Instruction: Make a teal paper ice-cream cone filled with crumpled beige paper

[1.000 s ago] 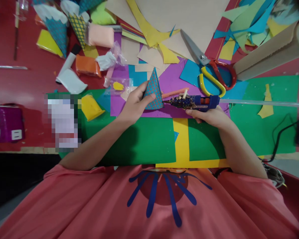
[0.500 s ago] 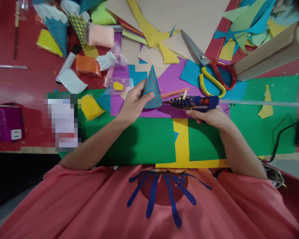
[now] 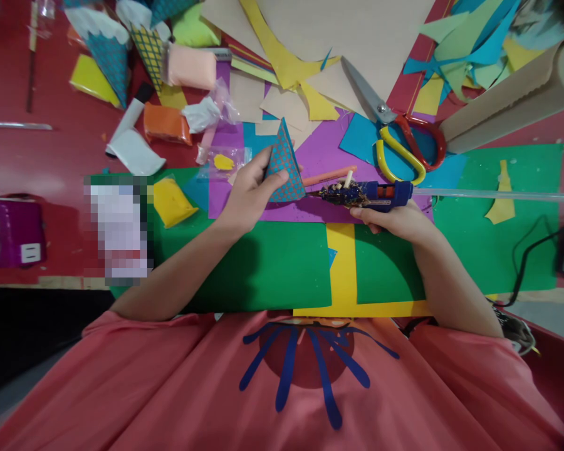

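Observation:
My left hand is closed on a blue paper cone with a reddish grid pattern, its tip pointing up and away from me. The thumb presses on the cone's near face. My right hand grips a dark blue glue gun with a burnt, glue-crusted front end. The gun's nozzle points left and sits at the cone's lower right edge; I cannot tell whether it touches. A long clear glue stick sticks out from the gun's back.
Large scissors lie beyond the gun. Finished-looking cones and packs of clay cover the far left. Paper scraps pile up at far right, beside a rolled beige sheet. Green sheets lie nearest me.
My left hand has shifted the cone slightly left and turned it a little, so its edge opening shows more. The glue gun and my right hand have stayed almost still.

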A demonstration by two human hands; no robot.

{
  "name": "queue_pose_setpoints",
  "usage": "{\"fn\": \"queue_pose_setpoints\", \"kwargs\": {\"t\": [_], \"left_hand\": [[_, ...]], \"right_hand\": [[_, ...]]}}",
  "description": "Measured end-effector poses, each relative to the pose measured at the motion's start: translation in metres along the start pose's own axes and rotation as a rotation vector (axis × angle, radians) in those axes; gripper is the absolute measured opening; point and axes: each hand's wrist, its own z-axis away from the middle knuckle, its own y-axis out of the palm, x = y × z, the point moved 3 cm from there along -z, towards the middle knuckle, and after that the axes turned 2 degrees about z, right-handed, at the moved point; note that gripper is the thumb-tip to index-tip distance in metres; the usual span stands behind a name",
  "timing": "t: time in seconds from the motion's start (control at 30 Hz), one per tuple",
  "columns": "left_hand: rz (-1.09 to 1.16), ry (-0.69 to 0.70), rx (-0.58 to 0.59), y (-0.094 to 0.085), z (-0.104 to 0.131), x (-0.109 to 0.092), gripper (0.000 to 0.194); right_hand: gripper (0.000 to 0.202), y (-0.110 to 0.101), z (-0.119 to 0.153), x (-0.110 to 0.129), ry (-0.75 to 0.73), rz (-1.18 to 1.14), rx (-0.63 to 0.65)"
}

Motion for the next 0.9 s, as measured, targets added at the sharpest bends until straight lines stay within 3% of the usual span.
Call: {"fn": "queue_pose_setpoints", "kwargs": {"t": [0.43, 0.6, 0.7, 0.8, 0.9], "left_hand": [[0.252, 0.113, -0.052, -0.005, -0.007, 0.008, 0.039], [0.248, 0.031, -0.111, -0.002, -0.004, 0.000, 0.035], [0.282, -0.033, -0.103, 0.002, -0.002, -0.002, 0.032], [0.327, -0.099, -0.070, 0.008, 0.000, -0.002, 0.032], [0.383, -0.147, -0.044, 0.014, 0.002, -0.001, 0.035]], "right_hand": [[0.038, 0.000, -0.003, -0.003, -0.029, 0.050, -0.022], [0.035, -0.016, 0.011, 0.000, -0.119, -0.042, -0.125], [0.032, -0.033, 0.034, -0.012, -0.100, -0.133, -0.166], [0.021, -0.059, 0.060, -0.037, 0.012, -0.272, -0.334], [0.019, -0.092, 0.081, -0.068, 0.194, -0.367, -0.710]]}}
